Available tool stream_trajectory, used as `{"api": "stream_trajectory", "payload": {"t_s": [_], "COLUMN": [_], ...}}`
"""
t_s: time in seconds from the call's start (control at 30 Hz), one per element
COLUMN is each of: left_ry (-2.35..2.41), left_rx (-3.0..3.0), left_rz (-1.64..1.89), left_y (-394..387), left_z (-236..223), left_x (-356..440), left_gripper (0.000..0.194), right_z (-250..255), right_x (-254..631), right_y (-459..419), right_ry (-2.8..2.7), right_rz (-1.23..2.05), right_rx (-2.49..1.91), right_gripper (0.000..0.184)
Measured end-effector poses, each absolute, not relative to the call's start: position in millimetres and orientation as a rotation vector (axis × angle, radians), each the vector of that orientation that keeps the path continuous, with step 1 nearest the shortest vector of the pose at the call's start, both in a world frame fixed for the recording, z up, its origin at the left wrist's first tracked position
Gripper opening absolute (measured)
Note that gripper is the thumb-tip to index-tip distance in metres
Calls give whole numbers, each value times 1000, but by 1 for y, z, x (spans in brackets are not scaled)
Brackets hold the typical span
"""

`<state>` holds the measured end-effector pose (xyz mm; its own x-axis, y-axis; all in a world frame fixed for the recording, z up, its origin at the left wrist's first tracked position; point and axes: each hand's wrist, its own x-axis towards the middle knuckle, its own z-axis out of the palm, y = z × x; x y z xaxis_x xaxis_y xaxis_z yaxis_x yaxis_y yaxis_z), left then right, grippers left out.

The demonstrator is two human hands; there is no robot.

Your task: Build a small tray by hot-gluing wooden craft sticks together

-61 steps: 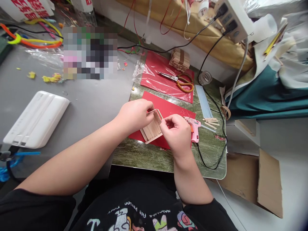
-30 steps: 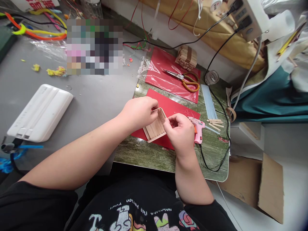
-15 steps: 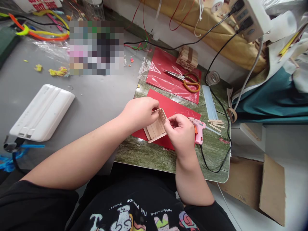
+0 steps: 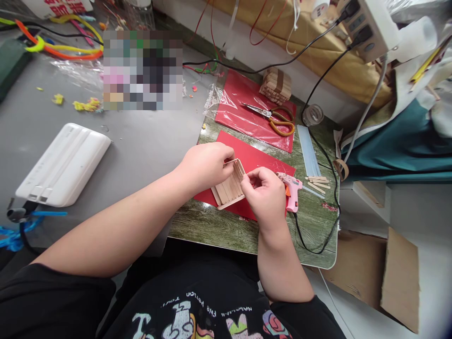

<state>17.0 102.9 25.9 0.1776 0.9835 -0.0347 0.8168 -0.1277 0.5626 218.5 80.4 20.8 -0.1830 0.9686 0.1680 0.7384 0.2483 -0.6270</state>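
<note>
Between my hands is a small craft-stick panel (image 4: 229,189), its pale wooden sticks laid side by side with raised edge strips. My left hand (image 4: 210,162) is closed on its upper left corner, the fingertips partly hidden behind the knuckles. On the right edge, my right hand (image 4: 264,190) pinches with thumb and fingers. Beneath the panel lies a red sheet (image 4: 252,153). Just right of my right hand rests a pink glue gun (image 4: 293,193) with an orange trigger, its nozzle end hidden by the hand.
Farther back, scissors (image 4: 271,117) lie on a plastic-wrapped red pack (image 4: 235,106) beside bundled craft sticks (image 4: 276,85). Glue sticks (image 4: 308,149) and loose sticks (image 4: 318,182) lie right. A black cord (image 4: 304,242) trails near the table edge. A white power bank (image 4: 63,165) sits left.
Both hands keep the same hold on the craft-stick panel. The whole view has shifted very slightly; nothing else visibly differs.
</note>
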Motion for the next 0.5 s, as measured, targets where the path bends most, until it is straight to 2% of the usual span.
{"api": "stream_trajectory", "payload": {"t_s": [0.5], "left_ry": [1687], "left_rx": [2006], "left_rz": [480], "left_y": [103], "left_z": [25], "left_x": [17], "left_gripper": [18], "right_z": [23], "right_x": [218], "right_y": [80], "right_ry": [-1978], "right_rz": [589], "right_rx": [-1554], "right_gripper": [12]}}
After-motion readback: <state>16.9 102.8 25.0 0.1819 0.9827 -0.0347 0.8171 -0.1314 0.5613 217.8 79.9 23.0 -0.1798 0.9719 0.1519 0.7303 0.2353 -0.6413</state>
